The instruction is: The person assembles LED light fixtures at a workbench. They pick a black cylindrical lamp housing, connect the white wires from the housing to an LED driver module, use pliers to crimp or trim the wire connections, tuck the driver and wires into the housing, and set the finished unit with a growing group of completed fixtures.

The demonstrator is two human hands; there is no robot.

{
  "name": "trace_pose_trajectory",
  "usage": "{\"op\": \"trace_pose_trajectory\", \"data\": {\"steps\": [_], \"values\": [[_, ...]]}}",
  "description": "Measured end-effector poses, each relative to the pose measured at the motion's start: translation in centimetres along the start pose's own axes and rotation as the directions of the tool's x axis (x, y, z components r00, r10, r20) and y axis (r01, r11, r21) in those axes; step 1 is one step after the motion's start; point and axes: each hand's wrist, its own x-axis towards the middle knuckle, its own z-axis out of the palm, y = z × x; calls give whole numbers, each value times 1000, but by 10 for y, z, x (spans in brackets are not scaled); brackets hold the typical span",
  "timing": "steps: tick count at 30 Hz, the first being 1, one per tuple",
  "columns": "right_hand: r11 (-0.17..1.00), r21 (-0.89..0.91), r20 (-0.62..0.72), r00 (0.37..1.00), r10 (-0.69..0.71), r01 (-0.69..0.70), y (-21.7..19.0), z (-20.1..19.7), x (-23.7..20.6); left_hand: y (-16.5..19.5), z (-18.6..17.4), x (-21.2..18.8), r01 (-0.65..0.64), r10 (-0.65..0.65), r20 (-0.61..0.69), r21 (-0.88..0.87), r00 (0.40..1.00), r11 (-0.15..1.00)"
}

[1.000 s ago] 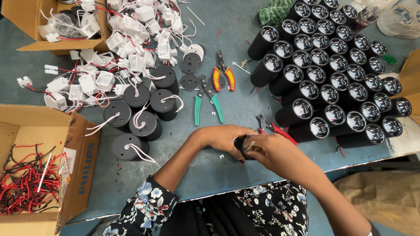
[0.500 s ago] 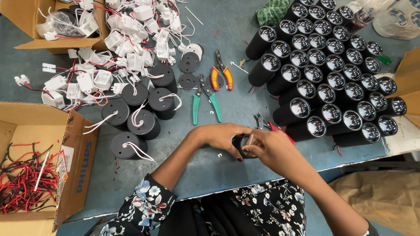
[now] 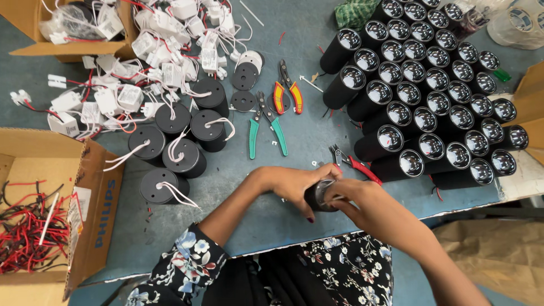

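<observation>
Green pliers, orange cutters — box of red-black wires

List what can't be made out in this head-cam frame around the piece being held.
- Black cylinder, head view: mostly covered by the left hand and right hand; only its dark side and a bit of shiny end show.
- What the fingers do at that end: hidden by the hands.
- Red-handled tool: handles run behind the right hand.
- Cardboard box of red and black wires: cut off by the left edge.
</observation>
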Motion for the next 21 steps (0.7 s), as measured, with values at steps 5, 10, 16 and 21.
{"op": "trace_pose_trajectory", "data": {"steps": [5, 10, 16, 21], "values": [[998, -9, -222, 973, -55, 54, -1, 0, -16, -12, -11, 3, 14, -14, 42, -16, 999, 1000], [983, 69, -346, 920, 184, -170, 11, 6, -22, -13, -5, 17, -12, 43, -98, 293, 994, 956], [942, 150, -276, 901, 333, -302, 26, 9, -19, -26, -9, 23, -57, 62, -12, 273, 998, 960], [805, 301, -247, 773, 584, -511, 30, 23, -13, -34, -15, 22, -11, 9, 9, 263, 1000, 965]]}}
